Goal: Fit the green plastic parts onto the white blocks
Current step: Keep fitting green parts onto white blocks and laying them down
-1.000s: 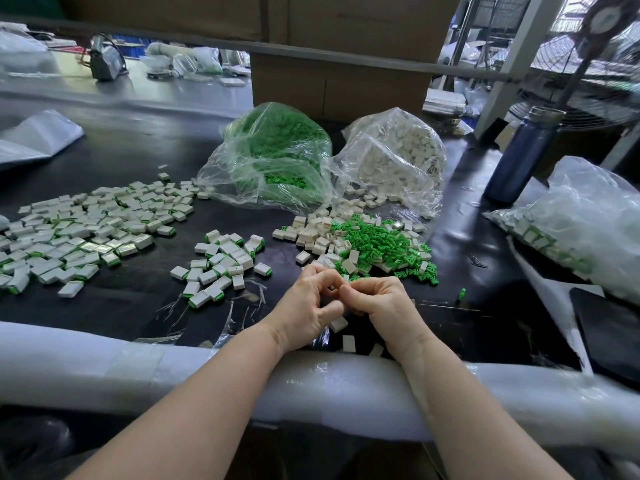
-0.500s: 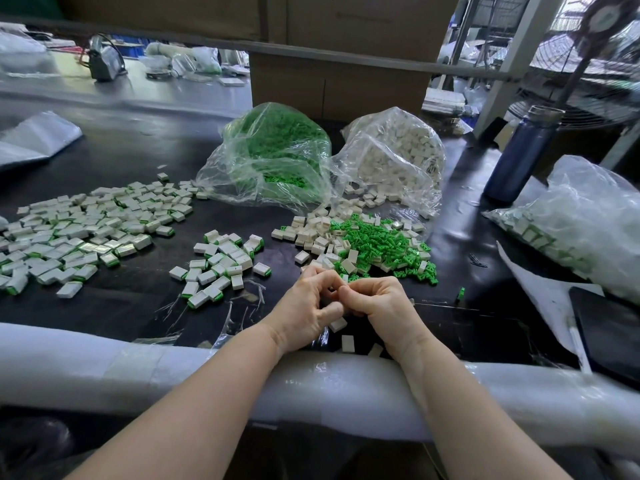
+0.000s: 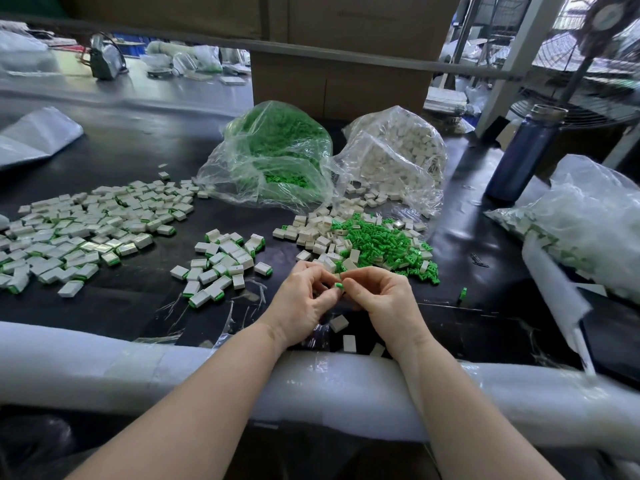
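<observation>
Fingertips of both hands meet at the near middle: the right hand [image 3: 384, 299] pinches a green part [image 3: 339, 285], which touches the left hand [image 3: 304, 303], whose curled fingers seem to grip a mostly hidden white block. Its long axis cannot be told. No labels or writing are readable
</observation>
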Available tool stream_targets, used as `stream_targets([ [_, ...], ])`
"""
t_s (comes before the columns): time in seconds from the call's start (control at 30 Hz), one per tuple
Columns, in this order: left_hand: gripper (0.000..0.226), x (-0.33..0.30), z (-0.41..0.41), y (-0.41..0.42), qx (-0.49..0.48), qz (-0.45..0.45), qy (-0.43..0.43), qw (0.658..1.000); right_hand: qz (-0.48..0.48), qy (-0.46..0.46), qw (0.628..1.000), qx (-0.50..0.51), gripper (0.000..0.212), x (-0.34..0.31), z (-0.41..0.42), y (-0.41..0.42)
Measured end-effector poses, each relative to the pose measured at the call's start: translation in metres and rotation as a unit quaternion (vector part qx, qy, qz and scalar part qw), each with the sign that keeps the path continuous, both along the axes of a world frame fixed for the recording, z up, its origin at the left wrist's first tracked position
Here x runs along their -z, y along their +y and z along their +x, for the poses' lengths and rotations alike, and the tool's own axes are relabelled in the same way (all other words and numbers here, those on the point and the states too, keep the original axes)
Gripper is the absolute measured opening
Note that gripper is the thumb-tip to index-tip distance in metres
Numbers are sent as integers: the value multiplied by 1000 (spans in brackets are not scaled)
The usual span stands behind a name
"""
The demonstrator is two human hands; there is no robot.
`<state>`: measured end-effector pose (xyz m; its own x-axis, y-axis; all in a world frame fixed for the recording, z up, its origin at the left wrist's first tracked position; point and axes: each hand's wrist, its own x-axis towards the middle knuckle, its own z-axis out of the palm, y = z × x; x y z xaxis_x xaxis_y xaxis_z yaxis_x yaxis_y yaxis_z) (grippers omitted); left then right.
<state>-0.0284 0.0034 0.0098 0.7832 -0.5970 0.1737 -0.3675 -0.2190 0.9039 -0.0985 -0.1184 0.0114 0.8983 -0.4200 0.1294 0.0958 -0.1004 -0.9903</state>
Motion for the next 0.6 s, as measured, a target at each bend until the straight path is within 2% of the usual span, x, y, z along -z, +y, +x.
stream_targets([
  [0.33, 5, 1, -1, -1, 5, 11, 4, 1000, -107, 40, 993, 25, 18, 3, 2, -1],
  [0.5, 9, 0, 0, 1, -3, 18, -9, 1000, -105, 35, 993, 33, 16, 3, 2, -1],
  [0.6, 2, -1, 0, 2, -42, -9, -1, 999, -116, 16, 990, 73, 16, 2, 1, -3],
])
